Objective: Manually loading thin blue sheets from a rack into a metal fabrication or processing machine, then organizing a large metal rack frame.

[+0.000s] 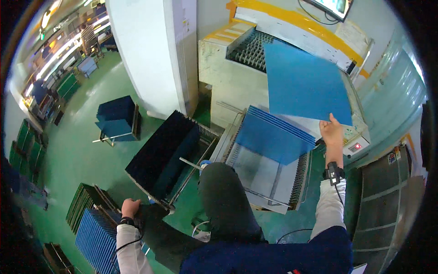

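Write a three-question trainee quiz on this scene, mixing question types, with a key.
1. Which hand touches the large flat blue rectangular panel over the cream box-shaped machine?
2. True or false: the grey slotted rack in front of that machine holds no panels.
3. The shiny floor is: A) red; B) green; C) white.

Key:
1. The right hand.
2. False; it holds several thin blue rectangular panels.
3. B.
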Available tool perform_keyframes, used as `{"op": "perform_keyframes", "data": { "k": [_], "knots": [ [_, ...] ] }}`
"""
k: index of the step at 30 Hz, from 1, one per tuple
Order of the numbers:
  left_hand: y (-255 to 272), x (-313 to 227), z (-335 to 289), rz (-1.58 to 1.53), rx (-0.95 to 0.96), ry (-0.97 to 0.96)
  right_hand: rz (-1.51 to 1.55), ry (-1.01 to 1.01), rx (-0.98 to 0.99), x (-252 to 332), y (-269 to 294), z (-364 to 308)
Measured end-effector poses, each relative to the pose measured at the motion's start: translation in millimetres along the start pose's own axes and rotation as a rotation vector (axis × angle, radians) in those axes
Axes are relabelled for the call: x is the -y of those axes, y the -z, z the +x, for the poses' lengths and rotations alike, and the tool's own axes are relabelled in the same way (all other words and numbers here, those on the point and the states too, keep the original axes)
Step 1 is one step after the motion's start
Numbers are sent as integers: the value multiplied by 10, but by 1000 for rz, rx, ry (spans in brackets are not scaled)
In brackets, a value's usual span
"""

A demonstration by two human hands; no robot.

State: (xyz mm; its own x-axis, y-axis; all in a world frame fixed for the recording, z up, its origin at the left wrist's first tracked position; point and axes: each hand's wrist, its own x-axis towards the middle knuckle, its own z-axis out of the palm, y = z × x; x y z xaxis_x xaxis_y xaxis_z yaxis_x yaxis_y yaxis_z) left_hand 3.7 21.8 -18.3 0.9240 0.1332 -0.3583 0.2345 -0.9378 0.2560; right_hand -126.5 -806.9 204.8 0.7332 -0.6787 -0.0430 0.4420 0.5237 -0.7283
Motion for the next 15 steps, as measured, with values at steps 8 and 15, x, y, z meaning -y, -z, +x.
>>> {"op": "perform_keyframes", "data": {
  "k": [8, 15],
  "knots": [
    [-75, 167, 139, -46, 40, 48, 148, 60, -185, -654, 20, 394],
    [-238, 196, 286, -117, 83, 114, -640, 379, -14, -660, 416, 1047]
  ]
}}
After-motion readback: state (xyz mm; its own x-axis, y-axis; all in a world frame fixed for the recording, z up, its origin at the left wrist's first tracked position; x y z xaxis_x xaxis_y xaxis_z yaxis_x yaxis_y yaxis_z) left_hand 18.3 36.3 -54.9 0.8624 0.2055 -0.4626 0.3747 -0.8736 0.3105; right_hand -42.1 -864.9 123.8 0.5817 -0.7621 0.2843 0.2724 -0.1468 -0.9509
